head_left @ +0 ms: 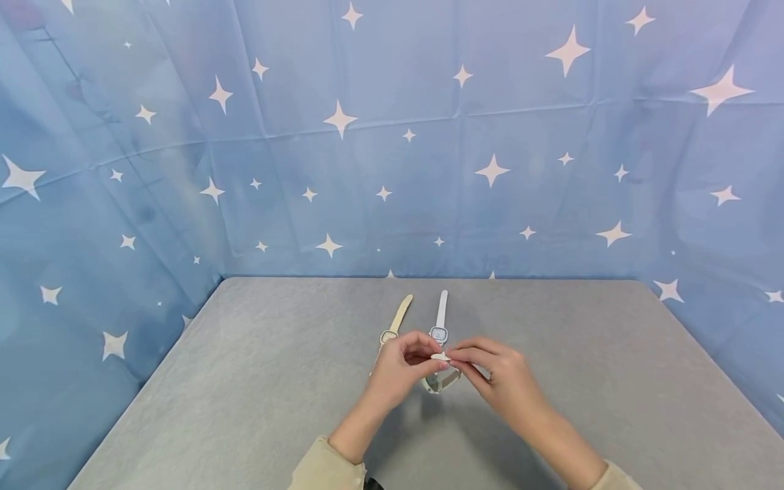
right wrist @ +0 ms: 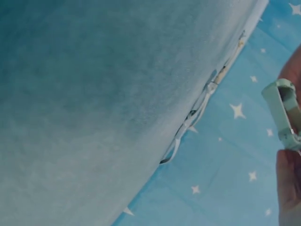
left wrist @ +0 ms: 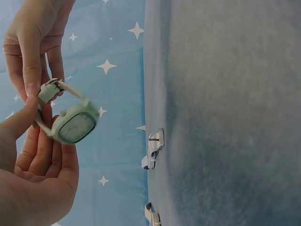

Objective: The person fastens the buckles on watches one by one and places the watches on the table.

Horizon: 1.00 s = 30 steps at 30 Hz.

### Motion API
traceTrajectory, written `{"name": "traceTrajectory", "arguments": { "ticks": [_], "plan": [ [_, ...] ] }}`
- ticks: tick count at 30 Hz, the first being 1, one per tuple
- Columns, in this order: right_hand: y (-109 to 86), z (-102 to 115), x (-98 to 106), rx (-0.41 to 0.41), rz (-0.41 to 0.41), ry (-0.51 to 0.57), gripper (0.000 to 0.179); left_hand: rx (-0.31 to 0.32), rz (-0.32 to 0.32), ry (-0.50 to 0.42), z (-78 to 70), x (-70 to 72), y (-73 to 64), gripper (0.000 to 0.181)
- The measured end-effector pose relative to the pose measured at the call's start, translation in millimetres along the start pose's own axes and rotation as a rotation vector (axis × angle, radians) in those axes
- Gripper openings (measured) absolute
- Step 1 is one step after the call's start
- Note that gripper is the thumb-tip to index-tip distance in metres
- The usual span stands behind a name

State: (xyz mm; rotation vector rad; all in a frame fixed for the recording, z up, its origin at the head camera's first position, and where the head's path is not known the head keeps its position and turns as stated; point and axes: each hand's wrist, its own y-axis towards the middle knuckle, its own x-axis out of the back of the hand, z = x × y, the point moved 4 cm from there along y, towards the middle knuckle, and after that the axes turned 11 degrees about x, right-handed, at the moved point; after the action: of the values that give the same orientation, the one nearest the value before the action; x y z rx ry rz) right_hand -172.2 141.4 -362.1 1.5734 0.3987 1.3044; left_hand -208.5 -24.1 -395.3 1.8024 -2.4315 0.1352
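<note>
A pale green wristwatch (left wrist: 77, 126) is held up above the table, its strap bent into a loop. In the head view its case (head_left: 431, 385) hangs below the fingertips. My left hand (head_left: 398, 367) pinches the strap between thumb and fingers, close to the metal buckle (left wrist: 54, 84). From the other side, my right hand (head_left: 505, 378) pinches the strap at the buckle. The two hands nearly meet there, and fingers hide part of the strap. Only the side of the watch (right wrist: 280, 113) shows at the edge of the right wrist view.
Beyond the hands, a cream-yellow watch (head_left: 401, 313) and a white watch (head_left: 441, 313) lie on the grey table (head_left: 245, 395). The hands partly cover both. A blue curtain with white stars (head_left: 392, 156) hangs behind the table and along its sides.
</note>
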Motion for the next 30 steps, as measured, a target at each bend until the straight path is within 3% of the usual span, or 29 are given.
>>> {"name": "traceTrajectory", "arguments": {
  "ticks": [4, 9, 16, 20, 25, 30],
  "plan": [
    [-2.0, -0.9, 0.2, -0.046, -0.011, 0.031, 0.037, -0.006, -0.026, 0.012, -0.3, 0.9, 1.0, 0.017],
    [-2.0, 0.6, -0.8, -0.043, -0.022, 0.037, 0.047, 0.036, -0.057, -0.055, 0.1, 4.2, 0.9, 0.019],
    [-0.4, -0.6, -1.7, -0.062, 0.005, 0.025, 0.035, 0.082, -0.031, -0.095, 0.7, 1.7, 0.8, 0.023],
    [1.6, 0.3, -0.6, -0.065, -0.001, 0.026, 0.039, 0.097, -0.035, -0.107, 0.6, 2.4, 1.5, 0.022],
    [-0.9, 0.3, 2.2, -0.131, 0.007, 0.074, 0.049, 0.162, -0.018, -0.224, 1.5, 4.8, 3.8, 0.023],
    [-6.9, -1.6, 2.3, -0.182, 0.092, 0.102, 0.061, 0.213, -0.020, -0.313, 3.3, 8.2, 5.2, 0.021]
  ]
}}
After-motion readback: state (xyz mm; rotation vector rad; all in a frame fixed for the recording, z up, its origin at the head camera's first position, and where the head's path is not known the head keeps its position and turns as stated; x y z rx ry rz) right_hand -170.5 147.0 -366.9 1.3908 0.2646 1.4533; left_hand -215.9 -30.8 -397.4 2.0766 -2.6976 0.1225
